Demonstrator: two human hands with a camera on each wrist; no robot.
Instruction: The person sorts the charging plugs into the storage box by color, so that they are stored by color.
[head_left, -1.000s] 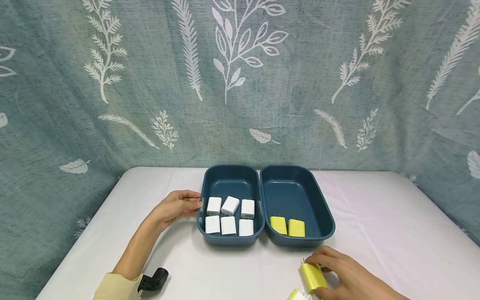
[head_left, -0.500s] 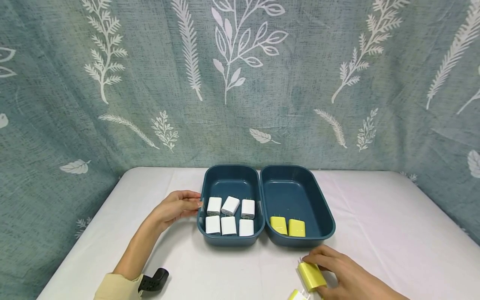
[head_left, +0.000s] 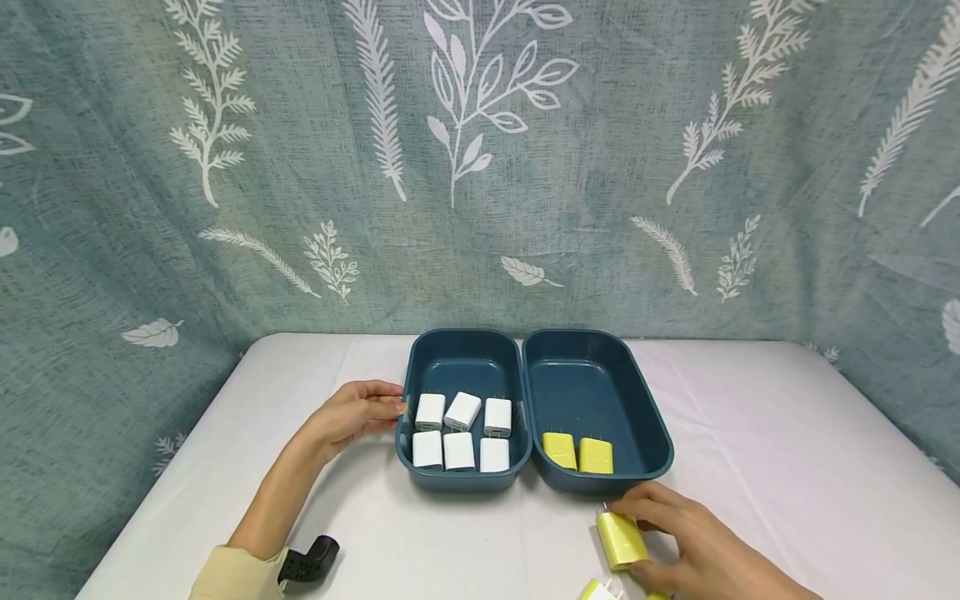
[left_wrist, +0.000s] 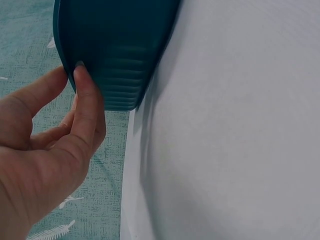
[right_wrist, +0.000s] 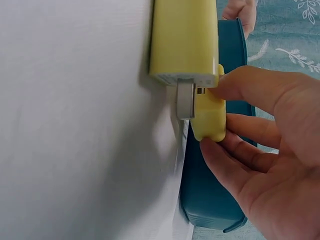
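Observation:
In the head view my left hand [head_left: 356, 417] grips the left wall of a dark blue bin [head_left: 461, 483], thumb at the rim. The left wrist view shows the thumb and a finger pinching that bin's edge [left_wrist: 57, 35]. Several white charger plugs [head_left: 459, 451] lie in this bin. My right hand [head_left: 693, 542] pinches a yellow charger plug [head_left: 621, 542] between thumb and fingers, just in front of the second blue bin [head_left: 592, 483]. Two yellow charger plugs [head_left: 596, 456] lie in the second bin's near end. In the right wrist view the held plug [right_wrist: 210, 120] is partly covered by a nearer yellow plug [right_wrist: 185, 40].
A yellow-and-white plug [head_left: 597, 591] and part of another yellow plug [head_left: 660, 596] show at the bottom edge. Both bins stand side by side on a white cloth [head_left: 450, 550]. A patterned green curtain [head_left: 315, 167] hangs behind. A black band [head_left: 309, 562] circles the left wrist.
My right hand has moved slightly away from me, towards the right bin, with the yellow charger plug. More of another yellow plug shows beneath it. The left hand stays put.

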